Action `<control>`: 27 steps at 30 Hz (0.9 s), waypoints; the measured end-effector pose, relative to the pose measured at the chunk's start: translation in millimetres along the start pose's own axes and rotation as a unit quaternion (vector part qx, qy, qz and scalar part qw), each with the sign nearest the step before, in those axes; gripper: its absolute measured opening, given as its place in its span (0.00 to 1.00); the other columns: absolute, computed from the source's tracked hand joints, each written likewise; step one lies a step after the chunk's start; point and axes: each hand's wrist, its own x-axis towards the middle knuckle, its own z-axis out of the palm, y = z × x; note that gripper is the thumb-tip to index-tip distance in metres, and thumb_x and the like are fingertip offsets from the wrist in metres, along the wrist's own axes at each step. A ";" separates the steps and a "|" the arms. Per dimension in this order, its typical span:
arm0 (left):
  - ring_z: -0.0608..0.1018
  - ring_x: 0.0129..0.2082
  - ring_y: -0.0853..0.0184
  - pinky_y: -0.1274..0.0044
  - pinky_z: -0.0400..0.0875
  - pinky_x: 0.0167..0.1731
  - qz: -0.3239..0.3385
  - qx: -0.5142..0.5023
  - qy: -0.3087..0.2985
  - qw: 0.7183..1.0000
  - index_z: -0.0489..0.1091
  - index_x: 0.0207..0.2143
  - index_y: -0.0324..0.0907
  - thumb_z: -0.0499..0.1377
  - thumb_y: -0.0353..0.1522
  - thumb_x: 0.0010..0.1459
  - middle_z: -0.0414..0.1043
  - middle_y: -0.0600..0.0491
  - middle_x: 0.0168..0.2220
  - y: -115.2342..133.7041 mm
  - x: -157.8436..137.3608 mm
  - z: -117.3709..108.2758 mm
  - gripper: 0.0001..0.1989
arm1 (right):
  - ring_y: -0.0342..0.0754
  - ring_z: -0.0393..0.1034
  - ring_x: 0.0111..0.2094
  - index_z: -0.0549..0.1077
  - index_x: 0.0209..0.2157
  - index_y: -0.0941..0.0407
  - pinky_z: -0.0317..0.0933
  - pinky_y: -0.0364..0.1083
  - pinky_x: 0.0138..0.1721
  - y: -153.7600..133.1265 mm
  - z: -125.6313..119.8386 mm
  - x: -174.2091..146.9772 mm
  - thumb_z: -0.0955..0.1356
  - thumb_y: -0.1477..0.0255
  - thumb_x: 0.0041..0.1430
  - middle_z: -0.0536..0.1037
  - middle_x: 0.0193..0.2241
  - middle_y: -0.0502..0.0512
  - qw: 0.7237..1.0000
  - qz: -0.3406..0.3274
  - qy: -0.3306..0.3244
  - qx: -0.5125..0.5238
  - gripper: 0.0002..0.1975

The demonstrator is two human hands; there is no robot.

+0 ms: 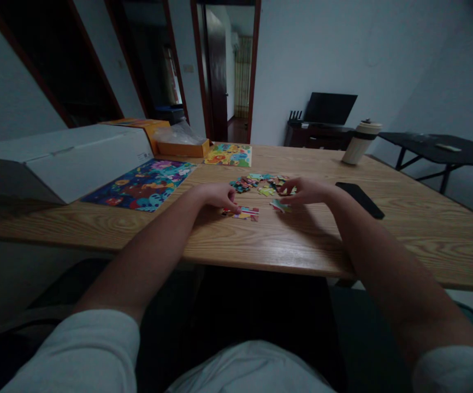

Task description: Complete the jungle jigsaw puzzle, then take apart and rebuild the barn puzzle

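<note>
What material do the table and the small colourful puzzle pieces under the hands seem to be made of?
The table looks like wood or a wood-look laminate: light brown, with clear grain lines and a smooth, dull finish. The puzzle pieces look like thin printed cardboard: flat, with bright pictures on top; the dim light leaves this open. The left hand and right hand rest on them.
</note>
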 end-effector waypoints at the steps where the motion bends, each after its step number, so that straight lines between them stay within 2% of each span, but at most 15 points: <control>1: 0.73 0.29 0.66 0.77 0.57 0.25 0.001 -0.003 -0.001 1.000 0.71 0.37 0.42 0.63 0.57 0.45 0.75 0.52 0.32 -0.4 -0.5 -0.4 0.30 | 0.48 0.70 0.34 0.77 0.44 0.54 0.62 0.45 0.35 -2.3 1.0 -0.8 0.71 0.56 0.51 0.78 0.38 0.56 0.999 0.004 -0.034 -0.022 0.22; 4: 0.73 0.29 0.66 0.77 0.58 0.26 0.000 -0.005 -0.005 1.000 0.70 0.35 0.42 0.63 0.57 0.45 0.75 0.52 0.31 1.9 -2.1 -1.2 0.29 | 0.50 0.71 0.36 0.77 0.43 0.53 0.61 0.45 0.36 -13.0 5.6 -1.1 0.72 0.55 0.49 0.78 0.38 0.54 0.995 0.003 -0.080 -0.063 0.22; 10: 0.72 0.28 0.66 0.77 0.57 0.26 -0.013 0.007 0.002 1.000 0.70 0.35 0.42 0.63 0.58 0.44 0.74 0.53 0.29 7.4 -3.9 -2.1 0.30 | 0.50 0.70 0.35 0.77 0.42 0.53 0.61 0.45 0.35 -20.6 11.9 2.7 0.72 0.58 0.50 0.78 0.39 0.55 0.993 0.011 -0.077 -0.091 0.20; 13: 0.72 0.28 0.66 0.77 0.56 0.26 -0.013 0.020 0.010 1.000 0.70 0.34 0.41 0.63 0.58 0.44 0.74 0.52 0.30 7.9 -3.4 -1.7 0.31 | 0.50 0.70 0.34 0.76 0.40 0.54 0.60 0.45 0.34 -18.1 17.1 5.7 0.72 0.55 0.49 0.78 0.37 0.55 0.996 0.013 -0.049 -0.073 0.21; 18: 0.72 0.29 0.66 0.77 0.56 0.26 -0.003 0.047 0.012 0.999 0.70 0.36 0.42 0.61 0.58 0.47 0.75 0.51 0.32 13.0 -3.5 1.3 0.29 | 0.48 0.69 0.35 0.71 0.43 0.56 0.59 0.44 0.33 -15.9 27.8 11.1 0.73 0.54 0.48 0.76 0.40 0.57 0.999 -0.020 -0.006 -0.044 0.25; 22: 0.72 0.30 0.65 0.77 0.56 0.26 0.017 0.071 0.028 0.997 0.71 0.37 0.42 0.60 0.57 0.48 0.75 0.52 0.33 26.2 -4.6 7.4 0.28 | 0.46 0.67 0.33 0.68 0.44 0.59 0.58 0.43 0.33 -14.7 31.3 14.0 0.72 0.54 0.50 0.75 0.39 0.58 0.999 -0.030 0.023 -0.003 0.27; 27: 0.72 0.28 0.66 0.77 0.54 0.25 0.054 0.060 0.038 0.996 0.69 0.35 0.42 0.60 0.53 0.51 0.74 0.53 0.31 42.1 -7.0 14.4 0.24 | 0.45 0.66 0.35 0.68 0.44 0.61 0.59 0.43 0.34 -19.9 29.2 13.9 0.71 0.55 0.51 0.74 0.40 0.59 0.996 -0.053 0.039 0.058 0.27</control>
